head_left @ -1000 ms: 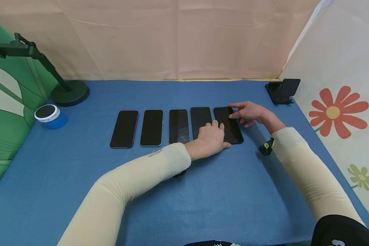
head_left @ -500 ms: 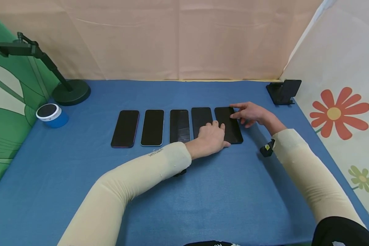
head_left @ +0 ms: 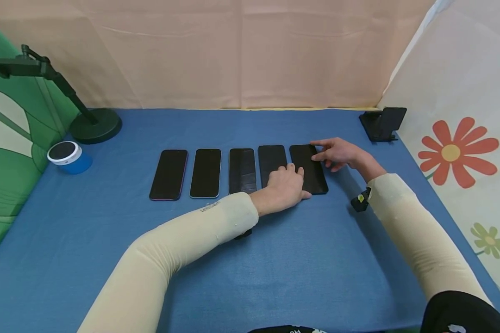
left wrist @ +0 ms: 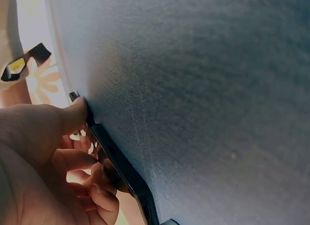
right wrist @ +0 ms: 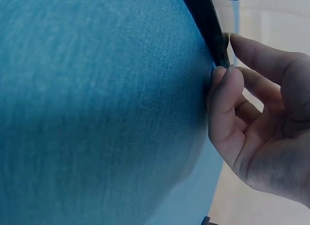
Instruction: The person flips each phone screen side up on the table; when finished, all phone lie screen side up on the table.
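Observation:
Several dark smartphones lie flat in a row on a blue cloth. The rightmost smartphone (head_left: 312,173) is between my hands, slightly tilted against the others. My left hand (head_left: 284,187) holds its near left corner, the thumb (left wrist: 77,113) against its near end and the fingers bent over it. My right hand (head_left: 339,154) holds its far right corner, one finger across the top and the thumb by the side; in the right wrist view the fingertips (right wrist: 227,79) meet the phone's edge. Left of it lies the fourth smartphone (head_left: 271,159), partly covered by the left hand.
Three more smartphones lie to the left, the leftmost smartphone (head_left: 168,175) among them. At the back left stand a black lamp-like stand (head_left: 95,125) and a blue and white round tub (head_left: 72,159). A black phone stand (head_left: 382,124) sits at the back right corner.
The near end of the rightmost smartphone has shifted very slightly left. Both hands stay in nearly the same place on it, and the other phones have not moved.

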Motion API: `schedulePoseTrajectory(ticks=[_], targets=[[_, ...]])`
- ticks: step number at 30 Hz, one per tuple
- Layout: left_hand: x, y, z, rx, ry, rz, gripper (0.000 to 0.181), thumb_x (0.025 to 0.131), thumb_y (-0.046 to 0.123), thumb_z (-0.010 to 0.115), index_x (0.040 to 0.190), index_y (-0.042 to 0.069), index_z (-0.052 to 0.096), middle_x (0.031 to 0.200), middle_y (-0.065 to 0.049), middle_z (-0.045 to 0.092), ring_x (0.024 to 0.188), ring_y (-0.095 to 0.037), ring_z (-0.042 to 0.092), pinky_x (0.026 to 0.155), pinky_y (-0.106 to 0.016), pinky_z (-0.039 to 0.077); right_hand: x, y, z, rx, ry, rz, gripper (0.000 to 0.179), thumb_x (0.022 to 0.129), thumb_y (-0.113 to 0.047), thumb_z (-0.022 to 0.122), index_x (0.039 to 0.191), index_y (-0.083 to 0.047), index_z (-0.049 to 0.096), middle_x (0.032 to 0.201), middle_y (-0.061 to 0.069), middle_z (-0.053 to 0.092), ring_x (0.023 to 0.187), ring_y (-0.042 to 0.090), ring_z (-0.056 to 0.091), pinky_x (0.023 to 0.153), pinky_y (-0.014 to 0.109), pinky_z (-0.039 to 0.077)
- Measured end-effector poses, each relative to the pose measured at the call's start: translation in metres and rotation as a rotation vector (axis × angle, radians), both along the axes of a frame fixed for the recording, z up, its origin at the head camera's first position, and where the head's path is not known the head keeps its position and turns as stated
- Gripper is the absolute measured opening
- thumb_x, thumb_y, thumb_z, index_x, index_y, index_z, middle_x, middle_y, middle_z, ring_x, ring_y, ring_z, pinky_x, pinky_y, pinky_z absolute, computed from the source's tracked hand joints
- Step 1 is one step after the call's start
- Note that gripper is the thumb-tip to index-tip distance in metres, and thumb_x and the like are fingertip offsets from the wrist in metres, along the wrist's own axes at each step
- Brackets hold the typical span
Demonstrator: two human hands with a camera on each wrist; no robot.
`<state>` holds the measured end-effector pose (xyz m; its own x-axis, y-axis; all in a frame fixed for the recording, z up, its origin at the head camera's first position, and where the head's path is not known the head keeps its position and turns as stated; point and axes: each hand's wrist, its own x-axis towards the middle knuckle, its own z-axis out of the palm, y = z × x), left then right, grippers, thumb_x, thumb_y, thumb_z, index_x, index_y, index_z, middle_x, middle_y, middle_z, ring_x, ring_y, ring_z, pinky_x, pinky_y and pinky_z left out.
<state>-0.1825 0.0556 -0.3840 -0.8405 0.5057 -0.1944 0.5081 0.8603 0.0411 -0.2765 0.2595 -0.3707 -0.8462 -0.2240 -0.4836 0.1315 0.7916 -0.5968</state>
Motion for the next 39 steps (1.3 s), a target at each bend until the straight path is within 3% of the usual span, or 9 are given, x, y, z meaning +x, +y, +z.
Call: schedulePoseTrajectory(ticks=[9,27,32,35,39], targets=[[-0.001,-0.001,0.002,0.003,-0.016,0.002,0.080,0.098,0.063,0.049,0.158,0.013,0.033,0.153,-0.015,0.042,0.120,-0.026,0.057,0.081,-0.035,0.057,0.001,-0.001,0.002,-0.020,0.000,-0.004,0.068,0.100,-0.033,0.062,0.160,-0.022,0.030,0.111,0.013,0.052,0.079,0.023,0.053,0.061,0.034,0.053],[-0.005,-0.002,0.004,0.032,-0.038,0.007,0.078,0.098,0.062,0.048,0.158,0.015,0.033,0.154,-0.015,0.042,0.126,-0.028,0.055,0.088,-0.037,0.056,-0.004,0.000,0.004,0.027,0.019,0.038,0.065,0.102,-0.030,0.059,0.160,-0.020,0.029,0.093,0.011,0.050,0.074,0.021,0.051,0.059,0.033,0.053],[-0.005,-0.006,0.006,0.060,-0.071,-0.012,0.076,0.099,0.062,0.047,0.158,0.016,0.033,0.154,-0.015,0.042,0.126,-0.028,0.057,0.086,-0.037,0.057,-0.002,-0.001,0.005,0.029,-0.002,0.040,0.066,0.103,-0.030,0.058,0.160,-0.020,0.028,0.089,0.010,0.049,0.073,0.021,0.051,0.059,0.034,0.053],[-0.008,-0.020,0.018,0.112,-0.090,-0.031,0.074,0.100,0.063,0.045,0.158,0.019,0.033,0.152,-0.015,0.044,0.111,-0.025,0.063,0.073,-0.034,0.057,0.000,-0.001,0.009,0.043,-0.006,0.051,0.067,0.103,-0.034,0.056,0.161,-0.020,0.025,0.097,0.013,0.051,0.077,0.023,0.052,0.062,0.035,0.055],[-0.013,-0.057,0.054,0.158,-0.092,-0.015,0.072,0.101,0.062,0.042,0.159,0.021,0.030,0.148,-0.014,0.048,0.091,-0.023,0.063,0.059,-0.033,0.051,0.002,0.002,0.026,0.058,0.069,0.083,0.070,0.103,-0.037,0.055,0.162,-0.019,0.022,0.123,0.019,0.051,0.092,0.029,0.055,0.068,0.037,0.059]])
